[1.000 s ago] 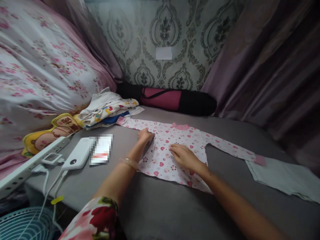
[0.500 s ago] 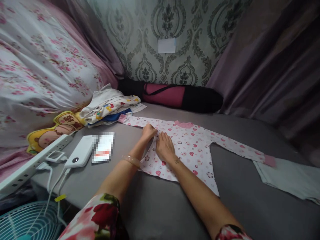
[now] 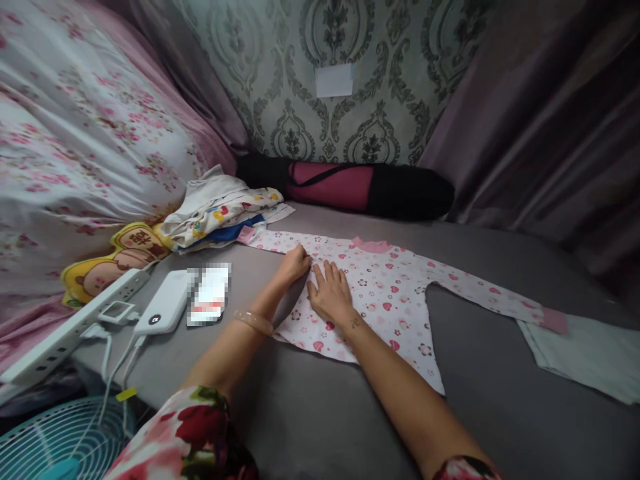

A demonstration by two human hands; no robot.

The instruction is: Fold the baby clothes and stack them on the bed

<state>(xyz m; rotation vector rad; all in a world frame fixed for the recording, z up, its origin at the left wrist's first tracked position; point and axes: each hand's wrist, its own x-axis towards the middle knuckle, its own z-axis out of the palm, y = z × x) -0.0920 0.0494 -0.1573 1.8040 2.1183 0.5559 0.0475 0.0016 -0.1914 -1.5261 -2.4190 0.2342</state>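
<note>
A white long-sleeved child's top (image 3: 385, 293) with pink hearts and flowers lies spread on the grey bed surface, its pink collar at the far side and both sleeves stretched out. My left hand (image 3: 297, 263) is closed in a pinch on the top at the left armpit, where sleeve and body meet. Flat on the top's left chest rests my right hand (image 3: 331, 291), fingers spread and pointing away from me. The right cuff overlaps a folded pale green cloth (image 3: 585, 353). The left cuff reaches a pile of clothes (image 3: 225, 207).
A black and maroon long bag (image 3: 340, 187) lies along the patterned wall. To the left are a yellow cushion (image 3: 107, 273), a white power strip (image 3: 75, 327), a white power bank (image 3: 167, 300) with cables and a blurred white packet (image 3: 210, 293). A teal fan (image 3: 65, 440) stands below the edge.
My right hand's fingers have spread wider on the top. My left hand keeps its pinch at the armpit. The view has shifted slightly.
</note>
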